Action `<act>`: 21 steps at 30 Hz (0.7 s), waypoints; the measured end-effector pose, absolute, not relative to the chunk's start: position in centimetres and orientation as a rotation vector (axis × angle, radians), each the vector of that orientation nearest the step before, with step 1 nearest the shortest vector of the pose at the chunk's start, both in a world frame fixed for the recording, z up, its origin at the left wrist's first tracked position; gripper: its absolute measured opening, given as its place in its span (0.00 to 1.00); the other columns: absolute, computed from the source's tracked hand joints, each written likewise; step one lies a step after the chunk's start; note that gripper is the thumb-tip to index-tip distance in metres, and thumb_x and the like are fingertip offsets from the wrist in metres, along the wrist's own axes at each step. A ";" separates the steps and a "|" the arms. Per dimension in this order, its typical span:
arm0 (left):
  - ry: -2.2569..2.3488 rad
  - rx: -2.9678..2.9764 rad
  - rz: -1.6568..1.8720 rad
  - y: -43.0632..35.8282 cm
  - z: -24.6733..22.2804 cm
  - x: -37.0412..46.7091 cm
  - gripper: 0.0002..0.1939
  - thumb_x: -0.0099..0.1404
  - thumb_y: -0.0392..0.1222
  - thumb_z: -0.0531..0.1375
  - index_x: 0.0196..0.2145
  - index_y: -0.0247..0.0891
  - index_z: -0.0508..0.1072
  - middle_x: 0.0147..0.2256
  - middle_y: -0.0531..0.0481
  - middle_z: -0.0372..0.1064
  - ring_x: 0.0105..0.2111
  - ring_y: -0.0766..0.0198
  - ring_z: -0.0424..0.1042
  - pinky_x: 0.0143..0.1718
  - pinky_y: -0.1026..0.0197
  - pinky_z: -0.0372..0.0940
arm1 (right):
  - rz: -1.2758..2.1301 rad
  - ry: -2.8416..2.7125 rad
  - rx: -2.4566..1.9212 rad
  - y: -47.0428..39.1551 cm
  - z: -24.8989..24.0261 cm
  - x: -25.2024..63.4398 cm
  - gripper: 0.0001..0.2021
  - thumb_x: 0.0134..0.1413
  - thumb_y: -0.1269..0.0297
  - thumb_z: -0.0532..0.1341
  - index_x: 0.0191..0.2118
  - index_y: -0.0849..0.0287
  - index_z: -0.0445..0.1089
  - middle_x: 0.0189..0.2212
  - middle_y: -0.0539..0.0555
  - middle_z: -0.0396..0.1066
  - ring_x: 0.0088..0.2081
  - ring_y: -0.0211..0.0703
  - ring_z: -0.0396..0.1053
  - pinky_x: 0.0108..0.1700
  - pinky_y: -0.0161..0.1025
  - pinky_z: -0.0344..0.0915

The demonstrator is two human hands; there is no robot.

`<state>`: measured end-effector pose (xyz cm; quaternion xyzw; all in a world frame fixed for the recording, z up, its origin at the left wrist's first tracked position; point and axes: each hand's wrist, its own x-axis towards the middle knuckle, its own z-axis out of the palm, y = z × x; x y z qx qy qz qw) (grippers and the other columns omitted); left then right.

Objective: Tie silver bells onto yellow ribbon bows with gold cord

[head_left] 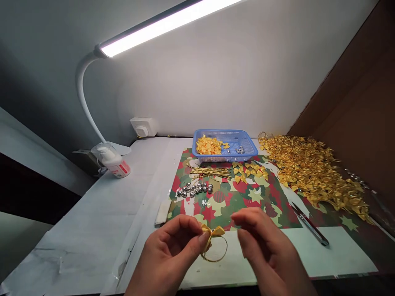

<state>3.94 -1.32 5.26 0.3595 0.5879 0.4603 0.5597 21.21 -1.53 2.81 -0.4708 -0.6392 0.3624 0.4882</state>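
Observation:
Between the thumb and forefinger of my left hand point(175, 250) is a yellow bow point(217, 231), with a thin gold wire ring point(226, 248) hanging below it. Just right of the bow, my right hand point(265, 246) has its thumb and forefinger apart with nothing between them. Gold wires point(211, 172) lie in a bundle on the patterned mat point(231, 211), with silver bells point(194, 189) in front of them. Several loose yellow bows point(249, 170) lie to the right of the wires.
Behind the mat stands a blue basket point(225, 158) holding yellow bows and silver bells. A large heap of gold bows point(308, 168) covers the right side, near tweezers point(311, 226). At the left are a pump bottle point(114, 161) and a lamp point(80, 82).

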 end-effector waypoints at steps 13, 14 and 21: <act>1.335 1.314 0.980 -1.8 4.1 2.8 0.04 0.64 0.45 0.64 0.33 0.45 0.79 0.33 0.53 0.76 0.36 0.61 0.74 0.34 0.69 0.69 | 1.444 -1.545 -1.148 -0.2 2.5 20.3 0.19 0.68 0.52 0.52 0.27 0.58 0.59 0.25 0.47 0.56 0.27 0.36 0.53 0.28 0.37 0.49; 1.318 1.277 0.955 -1.7 4.2 2.8 0.04 0.64 0.45 0.64 0.35 0.45 0.79 0.34 0.53 0.77 0.36 0.60 0.75 0.35 0.68 0.70 | 1.439 -1.537 -1.147 -0.1 2.4 20.2 0.19 0.68 0.52 0.52 0.28 0.58 0.59 0.26 0.47 0.56 0.27 0.36 0.53 0.28 0.37 0.49; 1.274 1.163 0.958 -0.8 3.6 2.5 0.07 0.61 0.46 0.66 0.29 0.43 0.81 0.27 0.53 0.75 0.30 0.62 0.72 0.33 0.66 0.70 | 1.347 -1.461 -1.079 -0.4 1.7 20.4 0.12 0.68 0.56 0.55 0.39 0.54 0.73 0.33 0.49 0.68 0.31 0.36 0.63 0.33 0.34 0.58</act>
